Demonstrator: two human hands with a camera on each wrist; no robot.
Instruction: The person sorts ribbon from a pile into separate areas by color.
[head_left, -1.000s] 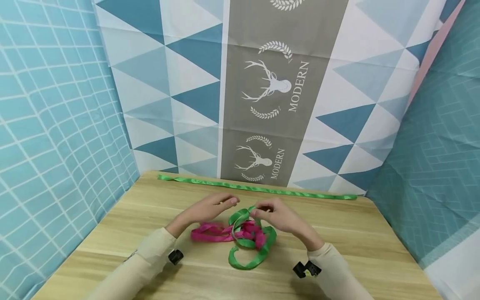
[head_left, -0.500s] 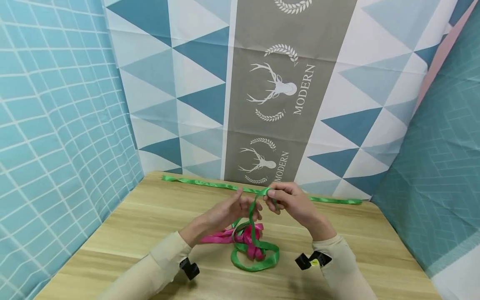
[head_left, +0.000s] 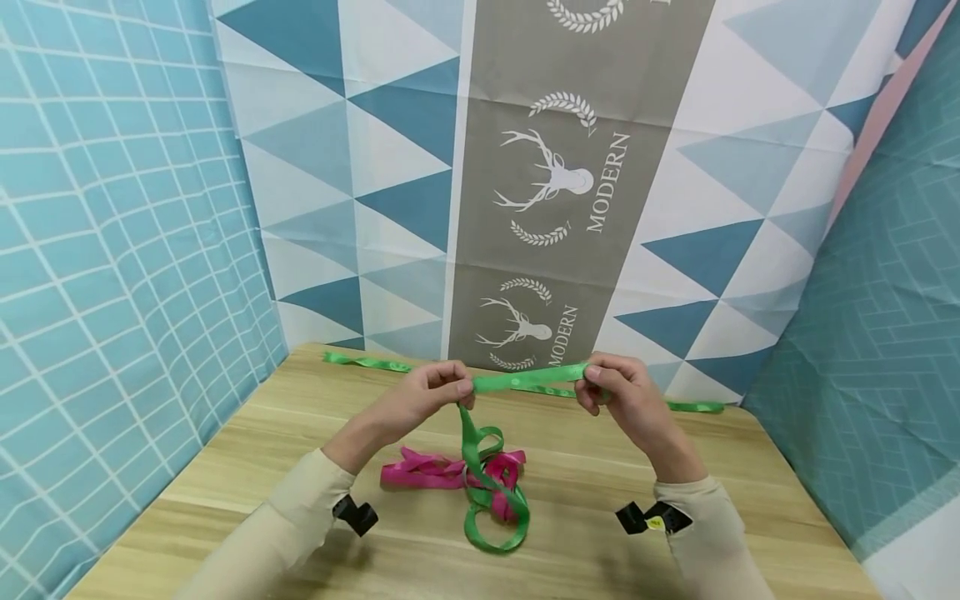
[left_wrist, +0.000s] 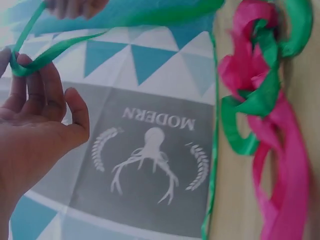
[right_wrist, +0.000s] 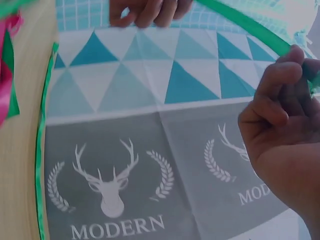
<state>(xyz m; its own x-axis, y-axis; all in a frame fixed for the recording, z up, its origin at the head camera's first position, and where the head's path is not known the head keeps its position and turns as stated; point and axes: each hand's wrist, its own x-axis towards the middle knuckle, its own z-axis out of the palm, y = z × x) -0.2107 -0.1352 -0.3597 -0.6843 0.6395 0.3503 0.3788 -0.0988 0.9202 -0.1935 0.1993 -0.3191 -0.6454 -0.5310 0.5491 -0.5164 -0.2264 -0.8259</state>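
Observation:
A green ribbon (head_left: pixel 531 378) is stretched between my two hands above the table. My left hand (head_left: pixel 435 392) pinches it between thumb and fingers, and its tail hangs from there to a tangle below. My right hand (head_left: pixel 618 387) pinches the ribbon near its end, a short piece showing behind the fingers in the right wrist view. On the table the green tail loops around a bunched pink ribbon (head_left: pixel 423 471), whose folded length points left. The left wrist view shows the pink and green tangle (left_wrist: pixel 260 75) close up, strands wound through each other.
A second green ribbon (head_left: pixel 367 362) lies straight along the back edge of the wood-grain table (head_left: pixel 615 500), partly hidden behind my hands. Behind it hangs a patterned cloth (head_left: pixel 525 208) with deer heads, and blue cloths stand at both sides.
My right hand has drawn the green ribbon up out of the pile and rightward. My left hand, loose before, now grips it too, and the piece between them is pulled taut.

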